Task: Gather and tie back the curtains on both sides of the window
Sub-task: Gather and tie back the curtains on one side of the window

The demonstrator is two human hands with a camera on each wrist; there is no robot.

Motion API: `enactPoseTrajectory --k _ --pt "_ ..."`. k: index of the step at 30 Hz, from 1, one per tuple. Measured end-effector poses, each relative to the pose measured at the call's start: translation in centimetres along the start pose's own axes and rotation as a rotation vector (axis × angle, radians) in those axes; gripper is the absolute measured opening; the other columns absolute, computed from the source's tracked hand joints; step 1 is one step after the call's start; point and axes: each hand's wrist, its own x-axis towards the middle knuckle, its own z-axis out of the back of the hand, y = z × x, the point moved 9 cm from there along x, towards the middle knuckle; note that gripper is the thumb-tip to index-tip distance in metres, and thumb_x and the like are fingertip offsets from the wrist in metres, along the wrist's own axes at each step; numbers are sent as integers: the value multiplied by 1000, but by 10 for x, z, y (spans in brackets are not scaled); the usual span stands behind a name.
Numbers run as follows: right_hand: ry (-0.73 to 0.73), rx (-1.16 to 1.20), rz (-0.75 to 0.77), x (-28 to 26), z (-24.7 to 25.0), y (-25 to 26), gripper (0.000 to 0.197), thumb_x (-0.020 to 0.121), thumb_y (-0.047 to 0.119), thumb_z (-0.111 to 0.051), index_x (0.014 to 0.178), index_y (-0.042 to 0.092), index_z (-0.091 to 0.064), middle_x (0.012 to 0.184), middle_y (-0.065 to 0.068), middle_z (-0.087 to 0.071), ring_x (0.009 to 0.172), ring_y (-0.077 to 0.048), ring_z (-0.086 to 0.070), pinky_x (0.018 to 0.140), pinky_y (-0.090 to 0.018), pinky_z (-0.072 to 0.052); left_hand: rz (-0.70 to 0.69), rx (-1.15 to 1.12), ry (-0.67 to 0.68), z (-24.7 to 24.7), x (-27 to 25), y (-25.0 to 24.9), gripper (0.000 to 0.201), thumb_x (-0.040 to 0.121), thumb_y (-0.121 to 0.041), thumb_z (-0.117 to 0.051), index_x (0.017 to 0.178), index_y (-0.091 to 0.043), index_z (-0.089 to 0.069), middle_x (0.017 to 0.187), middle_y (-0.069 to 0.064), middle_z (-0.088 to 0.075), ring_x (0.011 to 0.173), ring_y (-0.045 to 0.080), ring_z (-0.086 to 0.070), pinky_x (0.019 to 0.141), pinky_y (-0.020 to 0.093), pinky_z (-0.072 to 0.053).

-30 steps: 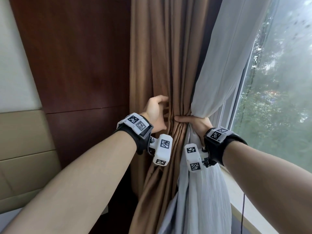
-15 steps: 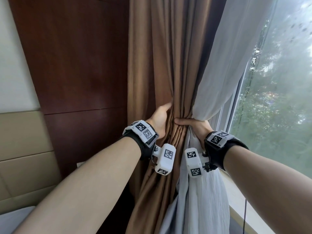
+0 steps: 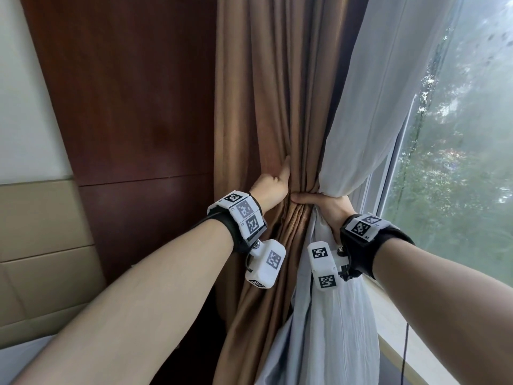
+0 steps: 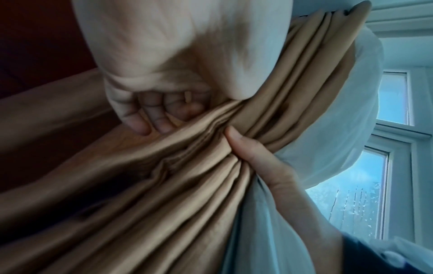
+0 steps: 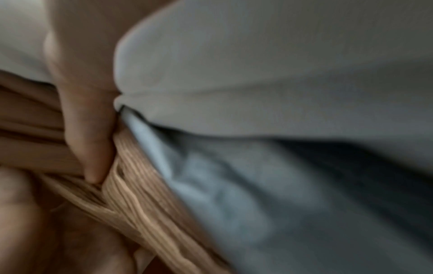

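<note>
Hands meet on the pleated brown fabric curtain (image 3: pixel 277 107) beside the window (image 3: pixel 458 162): the right hand (image 3: pixel 324 207) clamps it and the sheer white curtain (image 3: pixel 374 107) together; the left hand (image 3: pixel 273 187) curls its fingers (image 4: pixel 150 118) into the brown folds.

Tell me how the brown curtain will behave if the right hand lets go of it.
Probably floppy: the brown curtain bunches into tight pleats under the right hand. It would likely spread out again, as nothing ties it. It looks thicker than the white curtain, so probably heavier.
</note>
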Motion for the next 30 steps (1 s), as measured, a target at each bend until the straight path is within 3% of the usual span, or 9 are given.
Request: enactPoseTrajectory --k 3,6,9,12,15,17,21,26,30 --pt "8 -31 -26 -1 -1 0 47 66 10 -95 110 10 -77 103 -1 -82 95 -21 -78 88 -35 -61 -4 -118 -27 3 1 4 84 90 -73 -47 132 -1 -64 113 18 -71 117 35 -66 107 46 -51" --pt "22 -6 -20 -1 -5 0 47 68 8 -93 111 9 -76 106 -4 -81 97 -22 -78 86 -33 -61 32 -231 -31 1 -5 7 115 66 -87 -47 141 -1 -59 133 12 -67 129 27 -60 117 40 -43" --pt "40 0 -23 -1 -5 -2 48 67 6 -93 113 8 -76 107 -5 -81 99 -25 -78 94 -40 -61 8 -251 16 -9 -3 10 87 92 -75 -45 141 -4 -59 137 13 -65 132 30 -59 114 42 -46" --pt "17 -5 -22 -4 -1 0 44 69 5 -92 110 8 -76 106 -5 -81 99 -25 -78 97 -42 -60 -25 -211 -22 -9 -4 5 107 72 -85 -37 143 -9 -59 127 14 -68 125 27 -62 113 37 -46" --pt "-14 -33 -2 -2 5 0 43 67 6 -94 106 11 -77 105 -3 -81 98 -23 -78 98 -42 -60 -35 -193 -129 1 3 12 109 53 -97 -42 102 -5 -74 91 11 -73 95 28 -72 99 39 -56" --pt "-39 -33 1 1 11 -1 47 66 7 -95 108 10 -77 105 -3 -81 97 -23 -78 97 -41 -61 -40 -134 -167 4 9 18 105 53 -99 -46 84 -1 -70 81 18 -70 86 34 -72 91 40 -58" --pt "-75 -55 -8 7 14 -6 53 60 14 -99 108 11 -77 102 0 -82 95 -21 -78 95 -41 -62 -13 -130 -154 0 18 26 122 48 -109 -46 107 -6 -73 102 10 -77 99 27 -73 100 45 -56" --pt "-113 -84 13 10 13 -6 52 61 18 -99 107 14 -76 99 5 -81 91 -15 -77 84 -30 -61 31 -124 7 -10 -4 3 71 99 -68 -43 112 -3 -69 84 2 -67 102 25 -68 99 33 -51" --pt "-122 -77 20 12 14 -7 52 62 17 -99 109 14 -76 100 4 -81 90 -14 -77 80 -27 -60 18 -154 28 -14 -1 4 70 102 -61 -43 132 -2 -64 111 4 -70 113 20 -62 107 30 -44"
